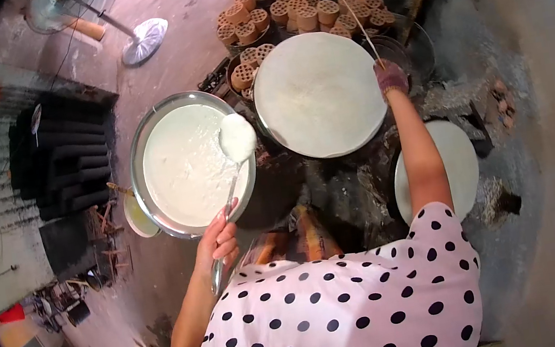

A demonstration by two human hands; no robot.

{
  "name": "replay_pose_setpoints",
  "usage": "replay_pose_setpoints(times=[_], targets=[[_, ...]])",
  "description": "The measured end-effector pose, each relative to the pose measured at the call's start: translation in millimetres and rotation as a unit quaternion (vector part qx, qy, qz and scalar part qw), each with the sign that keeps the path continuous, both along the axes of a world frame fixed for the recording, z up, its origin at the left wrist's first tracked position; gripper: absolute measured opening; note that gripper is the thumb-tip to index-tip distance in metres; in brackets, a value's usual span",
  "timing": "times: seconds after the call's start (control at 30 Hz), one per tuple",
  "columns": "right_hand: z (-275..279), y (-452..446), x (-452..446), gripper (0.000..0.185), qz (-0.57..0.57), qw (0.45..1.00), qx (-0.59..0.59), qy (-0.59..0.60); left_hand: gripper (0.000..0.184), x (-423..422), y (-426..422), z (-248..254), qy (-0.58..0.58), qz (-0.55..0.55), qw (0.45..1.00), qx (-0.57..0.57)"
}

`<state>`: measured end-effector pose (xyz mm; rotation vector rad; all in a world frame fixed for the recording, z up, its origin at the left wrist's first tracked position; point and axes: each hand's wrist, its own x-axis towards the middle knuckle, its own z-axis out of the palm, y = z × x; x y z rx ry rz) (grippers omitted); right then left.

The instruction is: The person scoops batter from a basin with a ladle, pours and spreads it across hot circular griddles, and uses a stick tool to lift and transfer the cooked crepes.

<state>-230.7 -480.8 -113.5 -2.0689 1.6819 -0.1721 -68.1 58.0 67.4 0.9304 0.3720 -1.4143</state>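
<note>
My left hand [217, 240] is closed round the handle of a metal ladle [237, 138], whose bowl is full of white batter over the right side of a wide metal basin [136, 168]. White liquid batter [181, 163] fills much of that basin. On the far right of a round white surface [320, 94], my right hand [391, 77] wears a purplish glove and grips a long thin stick [352, 12], which points up and away to the left. The fingertips of the right hand are hard to make out.
Stacks of perforated clay-coloured cylinders [308, 17] stand behind the round surface. A second round white surface [461, 162] lies under my right arm. At the back left is a fan stand [146, 40]; a small bowl [139, 217] sits left of the basin.
</note>
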Motion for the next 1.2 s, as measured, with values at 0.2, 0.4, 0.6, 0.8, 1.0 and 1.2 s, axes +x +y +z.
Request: replay_pose_setpoints(times=[0.2,0.4,0.6,0.8,1.0,1.2], targets=[[-29.0,-71.1,98.4,0.047,0.141,0.985,-0.042,0.089,0.044,16.2,6.2,30.6,-0.320,-0.064,0.931,0.165],[22.3,-55.8,136.2,0.065,0.177,0.970,0.017,0.167,0.041,32.1,-21.4,-18.5,-0.154,0.019,0.984,0.093],[11.1,-58.9,117.4,0.054,0.257,0.948,-0.099,0.157,0.041,32.9,-19.7,-35.3,-0.108,0.051,0.989,0.087],[25.0,-52.4,106.7,0.050,0.222,0.973,-0.043,0.049,0.041,33.6,-22.7,-28.3,-0.103,0.071,0.990,0.068],[103.6,-2.1,101.1,0.050,0.273,0.953,-0.044,0.126,0.038,44.7,-15.7,-27.8,0.007,0.159,0.987,-0.027],[213.7,17.7,107.3,0.046,0.350,0.912,-0.151,0.150,0.040,62.4,9.2,5.8,-0.009,0.220,0.972,-0.085]])
